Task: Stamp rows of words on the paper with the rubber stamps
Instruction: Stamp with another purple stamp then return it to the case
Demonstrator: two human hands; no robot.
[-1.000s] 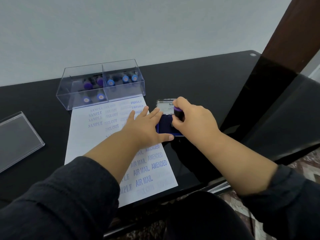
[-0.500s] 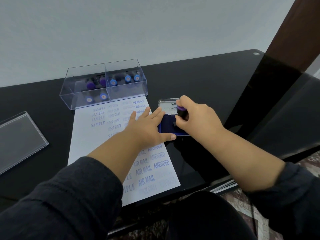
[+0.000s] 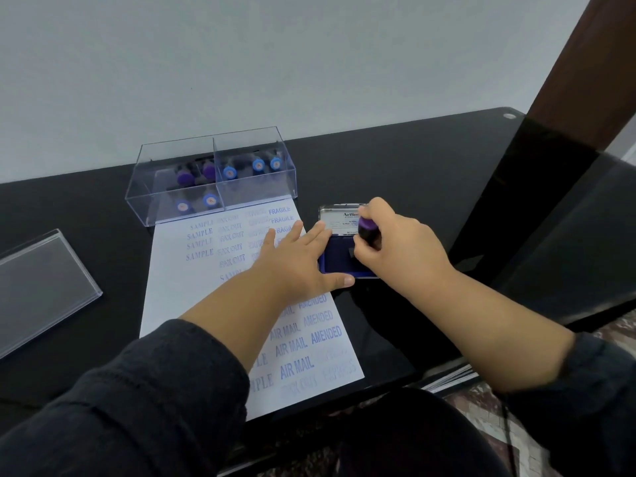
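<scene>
A white paper lies on the black table, covered with blue stamped rows reading SAMPLE, FAX OUT, FRAGILE, AIR MAIL and AMENDED. My left hand rests flat on its right half, fingers straight, the fingertips reaching the blue ink pad. The pad sits just right of the paper with its lid open. My right hand grips a purple-topped rubber stamp and holds it down on the pad.
A clear two-compartment box with several purple and blue stamps stands at the paper's far end. Its clear lid lies at the left. A dark wooden post rises at the right. The table's front edge is near my body.
Both hands keep their places relative to the paper and pad. The view has shifted slightly. The stamp stays on the ink pad.
</scene>
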